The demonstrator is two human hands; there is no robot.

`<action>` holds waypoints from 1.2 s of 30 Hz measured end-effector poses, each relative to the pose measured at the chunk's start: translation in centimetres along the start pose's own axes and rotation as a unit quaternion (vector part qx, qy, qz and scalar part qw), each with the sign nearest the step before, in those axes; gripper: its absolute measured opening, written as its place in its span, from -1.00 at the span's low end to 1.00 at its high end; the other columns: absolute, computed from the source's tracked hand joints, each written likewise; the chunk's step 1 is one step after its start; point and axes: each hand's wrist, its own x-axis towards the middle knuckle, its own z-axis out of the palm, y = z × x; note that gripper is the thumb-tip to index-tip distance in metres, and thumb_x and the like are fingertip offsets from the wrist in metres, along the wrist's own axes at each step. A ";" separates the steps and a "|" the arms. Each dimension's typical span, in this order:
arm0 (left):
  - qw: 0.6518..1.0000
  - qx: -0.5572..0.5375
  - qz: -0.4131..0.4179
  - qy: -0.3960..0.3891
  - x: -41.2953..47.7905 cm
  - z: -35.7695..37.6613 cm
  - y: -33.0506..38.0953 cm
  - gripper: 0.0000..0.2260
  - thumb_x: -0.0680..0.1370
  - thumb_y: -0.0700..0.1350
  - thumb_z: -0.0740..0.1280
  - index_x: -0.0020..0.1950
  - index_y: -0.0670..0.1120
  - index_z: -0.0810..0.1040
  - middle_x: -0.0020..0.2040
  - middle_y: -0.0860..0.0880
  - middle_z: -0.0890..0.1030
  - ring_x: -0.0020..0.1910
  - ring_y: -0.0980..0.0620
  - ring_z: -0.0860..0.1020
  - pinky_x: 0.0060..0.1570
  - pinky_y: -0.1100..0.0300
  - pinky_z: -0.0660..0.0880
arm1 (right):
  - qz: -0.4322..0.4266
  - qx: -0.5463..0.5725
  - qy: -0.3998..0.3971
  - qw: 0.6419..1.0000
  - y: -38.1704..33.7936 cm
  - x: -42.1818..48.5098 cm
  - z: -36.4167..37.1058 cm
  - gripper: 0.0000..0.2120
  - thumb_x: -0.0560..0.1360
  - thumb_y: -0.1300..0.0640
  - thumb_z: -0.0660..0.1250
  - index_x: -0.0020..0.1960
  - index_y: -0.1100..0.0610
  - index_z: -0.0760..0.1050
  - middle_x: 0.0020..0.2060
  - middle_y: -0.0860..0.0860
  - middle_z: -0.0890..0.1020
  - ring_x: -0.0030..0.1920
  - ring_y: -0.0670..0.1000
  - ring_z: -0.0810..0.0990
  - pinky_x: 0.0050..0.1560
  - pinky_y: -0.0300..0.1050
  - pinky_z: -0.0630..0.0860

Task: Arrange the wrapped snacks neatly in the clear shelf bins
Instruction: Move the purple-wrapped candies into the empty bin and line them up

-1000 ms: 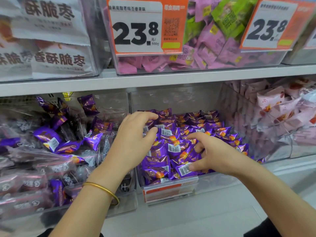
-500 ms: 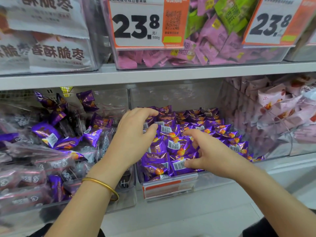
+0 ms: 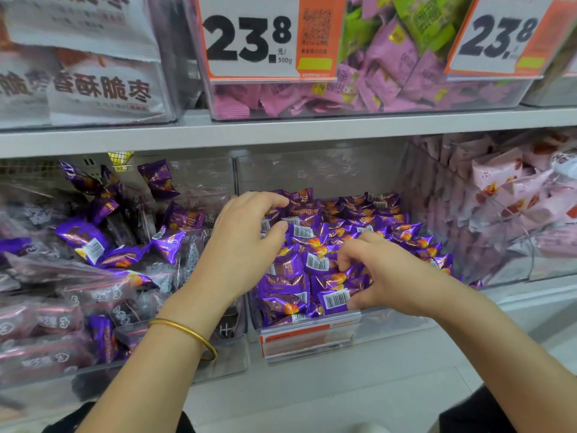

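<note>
**Item:** purple snacks (image 3: 315, 245), foil-wrapped, with an orange fruit print and barcoded backs.

**Location:** middle bin (image 3: 327, 173), lower shelf, directly in front of you. The snacks cover it from the front wall almost to the back in rough overlapping rows. The rear rows look fairly even. The front ones are tumbled, several lying barcode-up.

**Your left hand** (image 3: 243, 245): inside the bin at its left side, half-curled like a claw. The thumb tip touches a packet and the forefinger arches over the rear rows. Whether it has hold of anything cannot be told from this view. There is a gold bangle (image 3: 187, 334) at the wrist.

**Your right hand** (image 3: 387, 276): at the front right, fingers curled down onto the pile. The thumb is set against a barcode-up packet near the front wall. Between fingers and thumb it gathers a small clump of packets in a loose hold.

**Adjacent stock:**
- Left bin (image 3: 232, 354): dark translucent packets (image 3: 53, 320), with stray purple packets (image 3: 82, 239) scattered on and among them, some standing on end.
- To the right: pale pink packets (image 3: 499, 179).
- Above: a price card (image 3: 249, 39) on a bin of pink and green packets.

**Status, as judged:** the middle bin is partly done. Its stock is all of one kind and the rear appears settled, but you have yet to square and face the front rows. The left bin looks unsorted. The purple strays there seem to belong with the rest, and moving them is probably the larger share of what is left.
</note>
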 end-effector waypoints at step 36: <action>0.988 -0.105 0.006 0.116 -1.7 -5.6 -2.1 -0.76 0.52 -0.22 0.29 0.09 0.08 0.53 0.04 0.16 0.52 0.06 0.22 0.51 0.12 0.36 0.42 | -0.069 0.140 0.186 0.970 -5.5 -0.5 -1.2 -0.71 0.36 0.05 0.47 -0.17 -0.03 0.33 -0.18 -0.12 0.43 -0.33 -0.06 0.52 -0.31 -0.29 0.43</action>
